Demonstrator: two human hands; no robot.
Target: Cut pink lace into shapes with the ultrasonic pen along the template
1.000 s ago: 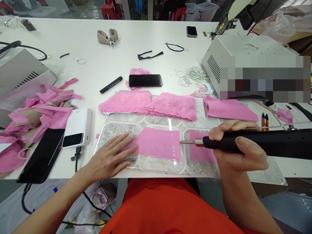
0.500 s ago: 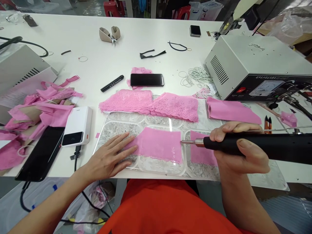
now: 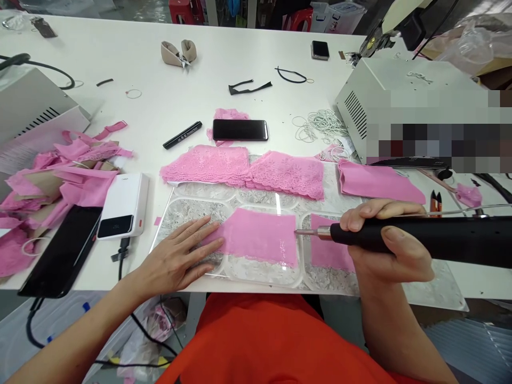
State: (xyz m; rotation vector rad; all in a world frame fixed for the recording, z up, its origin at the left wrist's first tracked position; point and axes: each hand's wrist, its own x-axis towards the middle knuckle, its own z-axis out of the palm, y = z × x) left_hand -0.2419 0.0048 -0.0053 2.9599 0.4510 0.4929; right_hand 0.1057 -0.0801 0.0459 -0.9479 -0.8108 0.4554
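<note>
My left hand (image 3: pixel 182 256) lies flat, fingers spread, on the left end of a pink fabric piece (image 3: pixel 260 234). Under the fabric is a clear mat with rounded panels (image 3: pixel 276 276). My right hand (image 3: pixel 400 269) is wrapped around a thick black handheld tool (image 3: pixel 456 240) with a slim metal tip. That tip points left, at the right edge of the fabric; whether it touches, I cannot tell. A second pink piece (image 3: pixel 330 250) lies partly beneath the tool and hand. Two pink lace pieces (image 3: pixel 286 173) rest just beyond.
Folded pink fabric (image 3: pixel 380 182) lies at right, before a grey machine box (image 3: pixel 352 114). A phone (image 3: pixel 240 130), a black marker (image 3: pixel 182 135) and tangled white elastic (image 3: pixel 322 125) lie farther back. At left are a white power bank (image 3: pixel 124 202) and a pink fabric heap (image 3: pixel 76 170).
The whole view has shifted very slightly. Both hands keep the same pose, with the tool's tip still at the fabric's right edge.
</note>
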